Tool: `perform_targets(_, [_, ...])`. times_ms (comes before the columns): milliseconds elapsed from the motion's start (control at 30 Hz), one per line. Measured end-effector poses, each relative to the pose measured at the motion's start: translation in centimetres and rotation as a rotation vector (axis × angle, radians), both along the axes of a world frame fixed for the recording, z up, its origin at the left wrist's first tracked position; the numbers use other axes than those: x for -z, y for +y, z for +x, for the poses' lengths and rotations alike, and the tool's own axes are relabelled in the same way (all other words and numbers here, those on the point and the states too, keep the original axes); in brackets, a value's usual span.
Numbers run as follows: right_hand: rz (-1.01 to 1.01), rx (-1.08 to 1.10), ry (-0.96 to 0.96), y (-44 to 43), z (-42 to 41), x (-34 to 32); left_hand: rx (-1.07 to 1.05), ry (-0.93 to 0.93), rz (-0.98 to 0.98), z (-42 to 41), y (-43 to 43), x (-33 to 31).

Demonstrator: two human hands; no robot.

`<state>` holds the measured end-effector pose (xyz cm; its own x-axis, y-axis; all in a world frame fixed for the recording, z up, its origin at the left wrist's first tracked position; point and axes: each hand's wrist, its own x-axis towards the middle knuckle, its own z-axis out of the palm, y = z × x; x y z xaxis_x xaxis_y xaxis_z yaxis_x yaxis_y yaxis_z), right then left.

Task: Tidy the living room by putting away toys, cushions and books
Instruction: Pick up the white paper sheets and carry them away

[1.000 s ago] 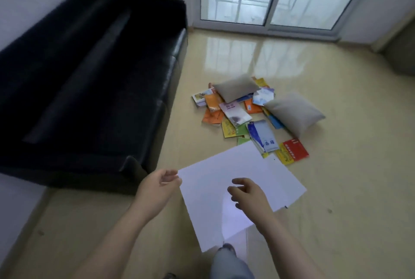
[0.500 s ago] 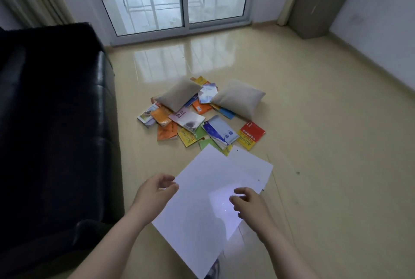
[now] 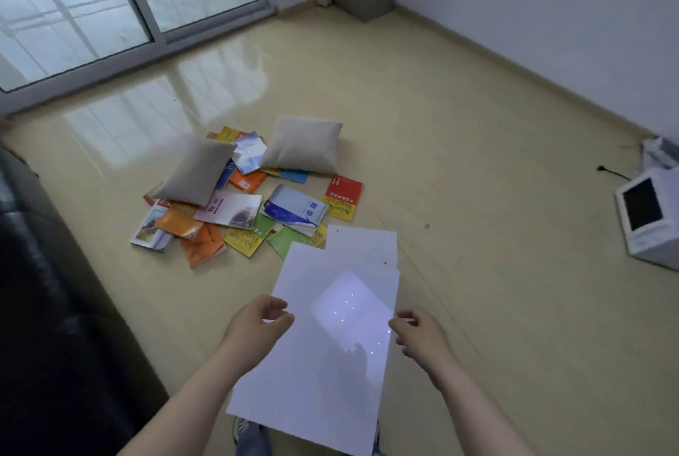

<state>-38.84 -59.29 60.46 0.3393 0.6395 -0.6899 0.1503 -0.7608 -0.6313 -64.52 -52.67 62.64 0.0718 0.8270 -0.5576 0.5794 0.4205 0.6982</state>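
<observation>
- The left hand (image 3: 257, 325) and right hand (image 3: 422, 336) sit at opposite side edges of a white sheet (image 3: 330, 363). Their fingers (image 3: 281, 319) curl in toward it, but I cannot tell whether they pinch the sheet or only hover at its edges.
- A hand on each side would keep so wide and limp a sheet level, which is probably why they flank it.
- The books (image 3: 235, 213) lie in a loose, overlapping heap on the floor (image 3: 459, 161), just beyond the sheet's far edge.
- The left cushion (image 3: 194, 171) rests on top of the heap. The right cushion (image 3: 303, 145) sits at its far side, overlapping a few covers.
- No toys are in view, and the tidying looks barely begun.
- The black sofa (image 3: 44, 308) on the left seems the natural home for the cushions.
</observation>
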Motion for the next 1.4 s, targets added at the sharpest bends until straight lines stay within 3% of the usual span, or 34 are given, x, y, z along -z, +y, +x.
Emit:
perform_targets(267, [-0.170,0.155,-0.051,-1.9,-3.9,3.6,0.168,0.105,0.005,-4.6,5.3,3.9])
perform_targets(400, [-0.228,0.161,-0.080,-2.0,-4.0,6.6,0.219,0.173,-0.090,-5.0,6.2,7.8])
perform_targets(900, [-0.380,0.265,-0.033,1.0,-0.1,20.9,0.159,0.337,-0.255,-3.1,9.3,22.2])
perform_targets(1067, [-0.396,0.256,-0.096,2.8,0.5,25.3,0.128,0.415,-0.266,-2.8,11.1,27.2])
perform_targets(1400, [-0.364,0.331,-0.066,4.6,1.1,31.1,0.078,0.320,-0.269,-1.6,12.4,33.3])
